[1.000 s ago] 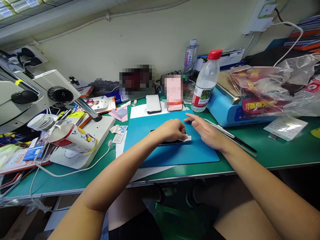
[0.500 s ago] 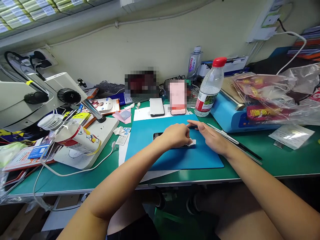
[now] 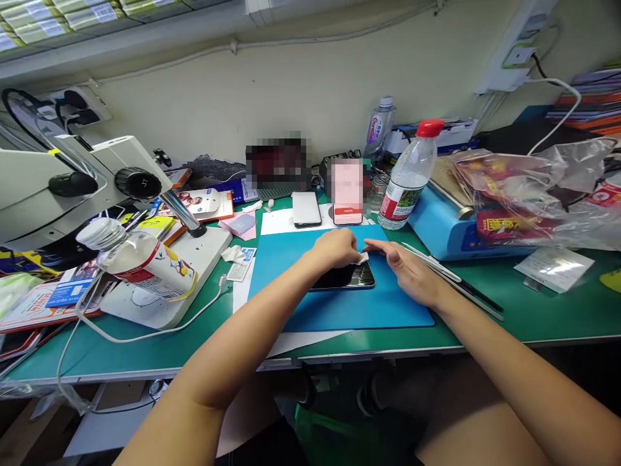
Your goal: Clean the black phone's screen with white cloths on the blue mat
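A black phone (image 3: 347, 277) lies flat on a blue mat (image 3: 359, 317), its glossy face upward. My left hand (image 3: 334, 248) is closed on a small white wipe (image 3: 361, 259) at the phone's far edge; it covers the phone's left and far parts. To the right of the phone, my right hand (image 3: 410, 272) rests with its fingers stretched out over the mat, holding nothing. Slim tools, among them white tweezers (image 3: 436, 264), lie just beyond the right hand.
A microscope stand (image 3: 160, 188) and an uncapped bottle (image 3: 150, 265) stand at the left. Behind the mat are a white phone (image 3: 306, 208) and an upright lit phone (image 3: 348, 188). A red-capped water bottle (image 3: 406, 184) stands by a blue device (image 3: 436, 220). A white cable (image 3: 194, 318) crosses the left table.
My left hand has moved with the wipe from the phone's near right part to its far edge, uncovering more of the screen. My right hand has stayed nearly in place.
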### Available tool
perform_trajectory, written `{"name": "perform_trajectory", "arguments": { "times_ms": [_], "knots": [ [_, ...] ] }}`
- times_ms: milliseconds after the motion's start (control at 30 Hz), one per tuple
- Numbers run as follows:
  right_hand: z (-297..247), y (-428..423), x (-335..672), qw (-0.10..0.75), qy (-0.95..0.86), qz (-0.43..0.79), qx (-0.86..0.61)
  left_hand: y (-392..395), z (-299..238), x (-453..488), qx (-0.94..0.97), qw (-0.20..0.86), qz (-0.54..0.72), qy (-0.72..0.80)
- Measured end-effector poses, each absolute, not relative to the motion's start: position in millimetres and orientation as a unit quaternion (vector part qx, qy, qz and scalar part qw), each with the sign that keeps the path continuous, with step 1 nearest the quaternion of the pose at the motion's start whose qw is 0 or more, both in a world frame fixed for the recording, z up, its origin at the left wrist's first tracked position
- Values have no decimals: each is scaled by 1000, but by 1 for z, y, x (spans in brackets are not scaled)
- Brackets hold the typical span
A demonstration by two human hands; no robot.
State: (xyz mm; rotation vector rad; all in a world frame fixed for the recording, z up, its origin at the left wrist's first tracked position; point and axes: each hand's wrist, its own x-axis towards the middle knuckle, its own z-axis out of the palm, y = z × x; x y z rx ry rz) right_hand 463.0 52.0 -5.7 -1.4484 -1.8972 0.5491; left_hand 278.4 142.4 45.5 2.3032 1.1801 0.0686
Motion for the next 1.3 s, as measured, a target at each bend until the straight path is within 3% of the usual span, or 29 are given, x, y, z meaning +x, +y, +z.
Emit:
{"name": "perform_trajectory", "arguments": {
  "times_ms": [333,633,1100,1300],
  "knots": [
    [-14,53,468,361,-717,211,-558,144,44,306,868,246,32,430],
    [-15,56,475,393,-681,262,-559,153,29,256,887,224,83,396],
    [-5,57,472,371,-724,234,-532,136,29,304,899,263,87,340],
    [-8,57,474,371,-711,241,-547,130,25,266,875,314,122,348]
  ]
}}
